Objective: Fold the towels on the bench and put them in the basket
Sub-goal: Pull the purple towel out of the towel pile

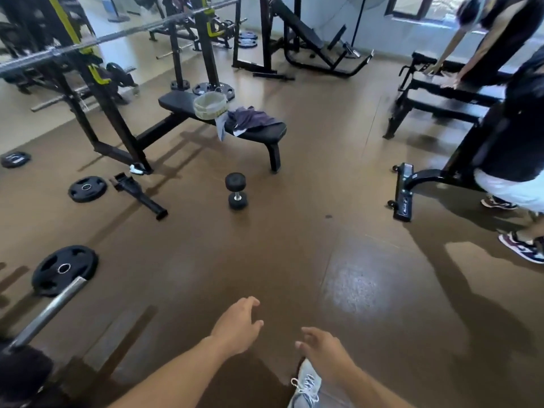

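Crumpled dark purple cloth towels (251, 119) on the black padded flat bench (265, 131), beside a round pale woven basket (209, 105).
Left hand (238, 326) and right hand (322, 350) hover low above the brown floor, fingers loosely spread, holding nothing, well apart from the bench.

Bright daylight fr top-right window (412, 7); floor (353, 284) glare, edges warped, blurry.

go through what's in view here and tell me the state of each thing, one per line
towels: unfolded, heaped on the bench
basket: upright on the bench, beside the towels
bench: flat
dumbbell: lying on the floor
left hand: open, holding nothing
right hand: open, holding nothing
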`<state>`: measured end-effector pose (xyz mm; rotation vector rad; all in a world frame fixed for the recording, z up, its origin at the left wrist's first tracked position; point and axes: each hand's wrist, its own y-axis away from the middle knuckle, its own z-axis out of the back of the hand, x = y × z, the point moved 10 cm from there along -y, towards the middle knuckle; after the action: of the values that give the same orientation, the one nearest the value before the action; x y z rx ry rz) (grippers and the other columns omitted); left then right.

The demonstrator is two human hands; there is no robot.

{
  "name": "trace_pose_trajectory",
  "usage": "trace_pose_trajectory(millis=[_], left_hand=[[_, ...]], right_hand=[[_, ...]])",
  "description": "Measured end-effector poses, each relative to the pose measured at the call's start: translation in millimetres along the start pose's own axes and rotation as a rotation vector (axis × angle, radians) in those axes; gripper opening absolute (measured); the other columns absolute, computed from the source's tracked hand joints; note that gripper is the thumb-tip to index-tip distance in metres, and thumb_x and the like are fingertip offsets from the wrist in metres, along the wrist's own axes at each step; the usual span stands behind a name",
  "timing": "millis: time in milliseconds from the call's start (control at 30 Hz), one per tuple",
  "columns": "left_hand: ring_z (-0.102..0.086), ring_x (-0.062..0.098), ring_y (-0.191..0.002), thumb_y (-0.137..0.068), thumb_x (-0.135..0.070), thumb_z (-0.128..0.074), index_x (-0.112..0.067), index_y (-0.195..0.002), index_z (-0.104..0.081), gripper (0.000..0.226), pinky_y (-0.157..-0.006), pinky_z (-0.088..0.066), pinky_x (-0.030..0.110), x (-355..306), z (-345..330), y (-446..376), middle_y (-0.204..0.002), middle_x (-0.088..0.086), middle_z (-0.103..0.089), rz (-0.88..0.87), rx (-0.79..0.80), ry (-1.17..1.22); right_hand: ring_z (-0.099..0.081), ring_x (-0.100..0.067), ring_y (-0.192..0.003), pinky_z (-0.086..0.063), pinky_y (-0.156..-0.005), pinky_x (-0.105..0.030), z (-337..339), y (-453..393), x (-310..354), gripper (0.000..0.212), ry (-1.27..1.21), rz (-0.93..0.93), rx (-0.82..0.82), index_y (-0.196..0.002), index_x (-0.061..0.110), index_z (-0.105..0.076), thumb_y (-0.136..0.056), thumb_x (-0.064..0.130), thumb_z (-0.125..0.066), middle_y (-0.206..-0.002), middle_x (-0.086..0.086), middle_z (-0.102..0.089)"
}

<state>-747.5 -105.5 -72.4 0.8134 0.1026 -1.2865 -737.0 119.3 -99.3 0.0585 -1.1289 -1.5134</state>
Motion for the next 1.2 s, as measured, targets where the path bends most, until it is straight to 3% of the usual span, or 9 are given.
trace_pose_trajectory(millis=[200, 300, 467, 600, 733, 800, 933, 1067, 1200], left_hand=[[-0.049, 0.015, -0.134, -0.097, -0.037, -0.058, -0.024, -0.141, -0.048, 0.047, -0.11, -0.039, 0.03, -57, 40, -87, -0.146, -0.006, -0.051, 0.078, -0.082, 0.091], [-0.051, 0.013, -0.133, -0.097, -0.036, -0.06, -0.022, -0.14, -0.049, 0.047, -0.108, -0.039, 0.028, -77, 64, -127, -0.146, -0.006, -0.052, 0.111, -0.129, 0.152], [-0.051, 0.014, -0.133, -0.095, -0.033, -0.064, -0.021, -0.137, -0.052, 0.046, -0.108, -0.04, 0.029, -83, 92, -191, -0.144, -0.004, -0.055, 0.192, -0.166, 0.238], [-0.054, 0.014, -0.13, -0.092, -0.032, -0.066, -0.021, -0.136, -0.054, 0.046, -0.107, -0.041, 0.028, -76, 112, -257, -0.142, -0.004, -0.058, 0.238, -0.167, 0.286], [-0.054, 0.015, -0.132, -0.093, -0.032, -0.066, -0.019, -0.137, -0.053, 0.047, -0.107, -0.043, 0.03, -63, 153, -341, -0.144, -0.003, -0.056, 0.248, -0.184, 0.329], [-0.056, 0.016, -0.129, -0.093, -0.032, -0.066, -0.019, -0.138, -0.052, 0.048, -0.106, -0.044, 0.031, -54, 178, -386, -0.145, -0.002, -0.056, 0.262, -0.182, 0.34], [-0.055, 0.017, -0.128, -0.096, -0.034, -0.062, -0.022, -0.14, -0.049, 0.047, -0.103, -0.046, 0.033, -44, 239, -464, -0.146, -0.004, -0.053, 0.289, -0.182, 0.31], [-0.055, 0.016, -0.126, -0.099, -0.034, -0.058, -0.026, -0.137, -0.051, 0.04, -0.097, -0.048, 0.032, -48, 316, -533, -0.143, -0.007, -0.053, 0.286, -0.267, 0.307], [-0.055, 0.017, -0.127, -0.099, -0.032, -0.06, -0.024, -0.135, -0.052, 0.038, -0.101, -0.047, 0.033, -48, 364, -598, -0.142, -0.006, -0.055, 0.291, -0.299, 0.33]], right_hand=[[-0.064, -0.014, -0.12, -0.05, -0.1, -0.028, 127, -93, 19, 0.049, 0.025, 0.049, -0.023, -0.138, 0.023, -0.059, -0.093, 0.04, -0.068, -0.134, 0.001, -0.066], [-0.065, -0.018, -0.115, -0.049, -0.097, -0.028, 178, -135, 34, 0.046, 0.023, 0.041, -0.041, -0.138, 0.019, -0.059, -0.096, 0.036, -0.066, -0.131, -0.001, -0.067], [-0.066, -0.016, -0.112, -0.05, -0.098, -0.029, 198, -198, 60, 0.041, 0.039, 0.033, 0.019, -0.13, 0.026, -0.062, -0.092, 0.038, -0.069, -0.121, 0.005, -0.069], [-0.062, -0.012, -0.092, -0.048, -0.084, -0.028, 201, -267, 80, 0.04, 0.053, 0.025, 0.09, -0.124, 0.031, -0.061, -0.086, 0.039, -0.073, -0.103, 0.014, -0.063], [-0.06, -0.009, -0.108, -0.046, -0.097, -0.023, 230, -330, 137, 0.04, 0.137, 0.033, 0.144, -0.131, 0.029, -0.056, -0.092, 0.03, -0.067, -0.115, 0.007, -0.061], [-0.056, -0.008, -0.108, -0.045, -0.095, -0.022, 250, -368, 170, 0.046, 0.199, 0.047, 0.149, -0.139, 0.026, -0.053, -0.095, 0.031, -0.064, -0.116, 0.009, -0.056], [-0.063, -0.013, -0.108, -0.052, -0.091, -0.027, 304, -445, 233, 0.05, 0.166, 0.033, 0.098, -0.14, 0.025, -0.055, -0.092, 0.035, -0.067, -0.126, 0.002, -0.063], [-0.063, -0.016, -0.108, -0.051, -0.08, -0.014, 347, -497, 304, 0.046, 0.091, 0.063, 0.053, -0.142, 0.02, -0.054, -0.097, 0.026, -0.063, -0.133, -0.002, -0.06], [-0.06, -0.018, -0.124, -0.047, -0.103, -0.027, 367, -550, 356, 0.05, 0.114, 0.098, 0.082, -0.143, 0.021, -0.054, -0.095, 0.03, -0.064, -0.136, 0.0, -0.062]])
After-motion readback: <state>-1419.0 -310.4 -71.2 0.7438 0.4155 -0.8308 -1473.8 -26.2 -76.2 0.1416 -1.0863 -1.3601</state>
